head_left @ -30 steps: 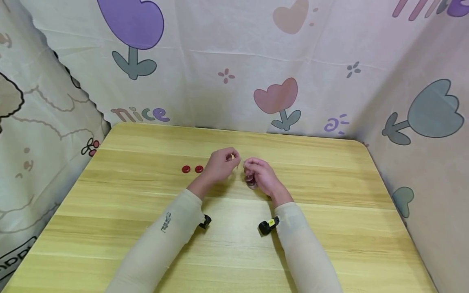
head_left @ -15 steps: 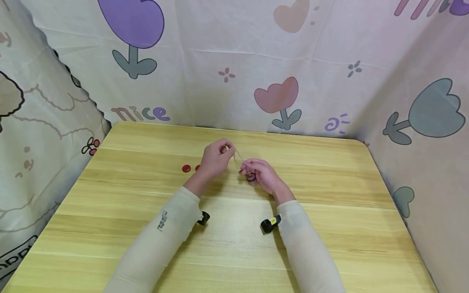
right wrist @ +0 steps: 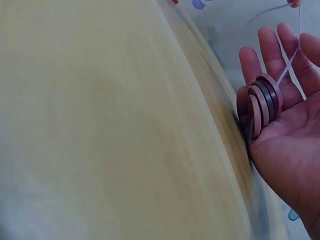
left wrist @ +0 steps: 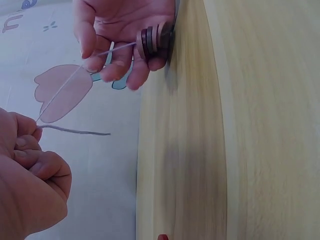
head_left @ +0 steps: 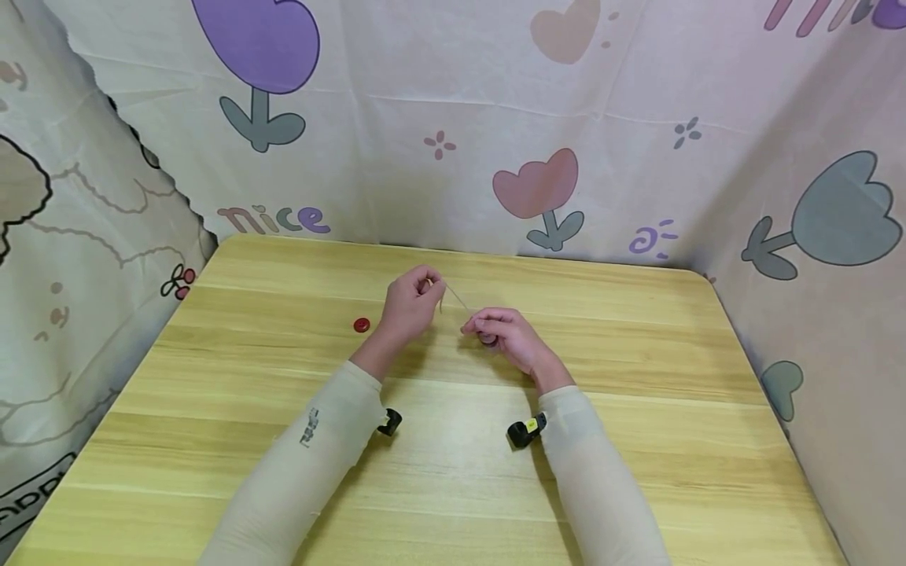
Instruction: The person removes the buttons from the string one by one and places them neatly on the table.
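Near the far edge of the table point(head_left: 453, 487), my left hand point(head_left: 410, 303) pinches the string point(left wrist: 60, 91); my right hand point(head_left: 510, 338) pinches it too, buttons point(right wrist: 267, 100) by its palm. I should pull softly so nothing slips.

In the head view we get fairly bright, soft light, with a pale sheen on the table point(head_left: 453, 503) and soft shadows beside the sleeves point(head_left: 602, 479); our wrist views look dimmer and bluer, the table blurred in the right one, the discs point(right wrist: 263, 102) crisper
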`<action>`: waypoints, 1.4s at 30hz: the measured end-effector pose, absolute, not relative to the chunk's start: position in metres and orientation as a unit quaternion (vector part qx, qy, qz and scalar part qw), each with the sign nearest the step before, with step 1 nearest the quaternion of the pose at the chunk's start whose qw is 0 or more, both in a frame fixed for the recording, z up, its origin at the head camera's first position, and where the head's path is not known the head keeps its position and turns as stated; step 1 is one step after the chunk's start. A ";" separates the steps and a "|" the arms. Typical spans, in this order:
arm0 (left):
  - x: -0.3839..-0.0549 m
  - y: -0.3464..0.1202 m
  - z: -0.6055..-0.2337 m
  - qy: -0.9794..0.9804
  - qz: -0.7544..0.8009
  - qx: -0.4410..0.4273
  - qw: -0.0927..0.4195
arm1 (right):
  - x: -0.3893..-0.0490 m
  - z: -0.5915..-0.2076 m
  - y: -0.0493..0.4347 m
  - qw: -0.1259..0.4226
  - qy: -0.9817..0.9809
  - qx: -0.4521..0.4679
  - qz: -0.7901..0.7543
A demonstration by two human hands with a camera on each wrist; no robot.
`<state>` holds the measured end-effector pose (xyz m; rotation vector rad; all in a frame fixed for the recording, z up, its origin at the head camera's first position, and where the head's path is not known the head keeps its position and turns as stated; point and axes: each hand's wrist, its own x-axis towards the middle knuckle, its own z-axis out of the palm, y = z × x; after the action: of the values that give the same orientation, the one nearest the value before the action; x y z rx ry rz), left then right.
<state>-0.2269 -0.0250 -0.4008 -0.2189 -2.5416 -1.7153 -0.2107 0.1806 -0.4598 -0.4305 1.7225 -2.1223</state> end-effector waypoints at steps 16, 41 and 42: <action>-0.233 -0.033 -0.399 -0.814 -0.572 -0.065 0.075 | -0.212 -0.461 0.186 0.172 0.624 -0.164 -0.744; -0.233 -0.056 -0.421 -0.893 -0.442 -0.015 -0.087 | -0.209 -0.465 0.186 0.168 0.591 -0.106 -0.782; -0.233 -0.056 -0.422 -0.900 -0.424 -0.029 -0.100 | -0.209 -0.465 0.186 0.170 0.590 -0.103 -0.783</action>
<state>-0.2333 -0.0560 -0.4220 -0.0960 -3.0214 -1.4236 -0.2093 0.1856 -0.4648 -0.2923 1.6757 -2.2248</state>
